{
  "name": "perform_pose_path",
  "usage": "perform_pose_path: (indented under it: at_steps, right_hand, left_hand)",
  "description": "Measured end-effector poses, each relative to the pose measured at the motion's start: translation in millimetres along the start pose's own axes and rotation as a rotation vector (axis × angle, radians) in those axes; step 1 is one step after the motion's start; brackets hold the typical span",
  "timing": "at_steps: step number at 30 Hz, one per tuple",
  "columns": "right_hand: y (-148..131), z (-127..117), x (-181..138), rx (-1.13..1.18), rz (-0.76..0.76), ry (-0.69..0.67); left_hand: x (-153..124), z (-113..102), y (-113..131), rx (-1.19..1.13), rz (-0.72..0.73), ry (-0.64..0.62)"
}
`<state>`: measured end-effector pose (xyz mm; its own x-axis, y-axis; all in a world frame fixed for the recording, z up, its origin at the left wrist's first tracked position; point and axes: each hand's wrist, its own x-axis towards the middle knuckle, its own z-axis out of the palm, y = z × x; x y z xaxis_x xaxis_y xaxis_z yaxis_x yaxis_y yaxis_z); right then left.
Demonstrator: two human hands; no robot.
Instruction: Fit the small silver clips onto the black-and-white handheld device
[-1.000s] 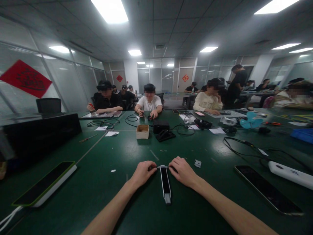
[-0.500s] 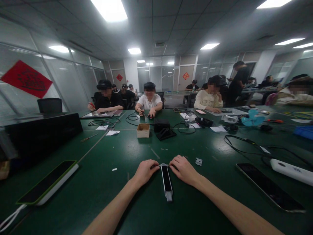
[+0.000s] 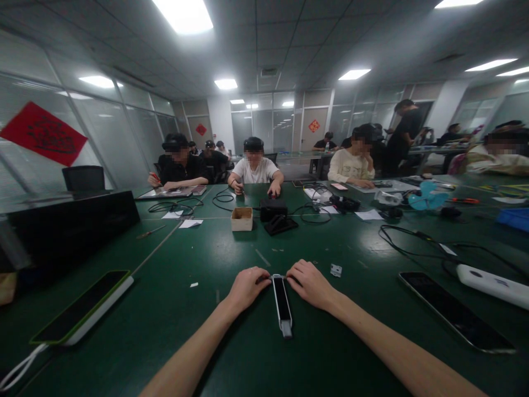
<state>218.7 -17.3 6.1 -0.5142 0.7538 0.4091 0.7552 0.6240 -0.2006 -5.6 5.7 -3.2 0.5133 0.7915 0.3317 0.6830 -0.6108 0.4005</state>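
A slim white-rimmed device [image 3: 282,300] with a long black face lies on the green table in front of me, its grey end piece pointing towards me. At its far end, my left hand [image 3: 250,288] is closed on the left side, thumb and fingertips pinched together. My right hand [image 3: 309,282] mirrors it on the right side, also pinched. Something thin and grey seems to run between each set of fingertips and the device's top, too small to name. Just beyond my right hand lies a small silvery plate [image 3: 336,270] with dark holes.
A green-edged phone on a white block [image 3: 85,309] lies left, a dark phone [image 3: 454,311] right. Beside the latter are a white power strip [image 3: 494,285] and black cables [image 3: 417,237]. Further off stand a small open box [image 3: 242,219] and a blue fan [image 3: 427,197]. Co-workers sit opposite.
My hands and the device hold nearly the same place. Across the table, the co-worker in white has moved one hand sideways, to the right in view.
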Motion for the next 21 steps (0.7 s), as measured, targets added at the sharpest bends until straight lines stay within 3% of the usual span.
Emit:
perform_pose_path:
  at_steps: [21]
  right_hand:
    - [3.6,-3.7,0.2,-0.028,-0.015,0.008]
  left_hand:
    - [-0.7,-2.1,2.1,-0.040,0.026,0.009]
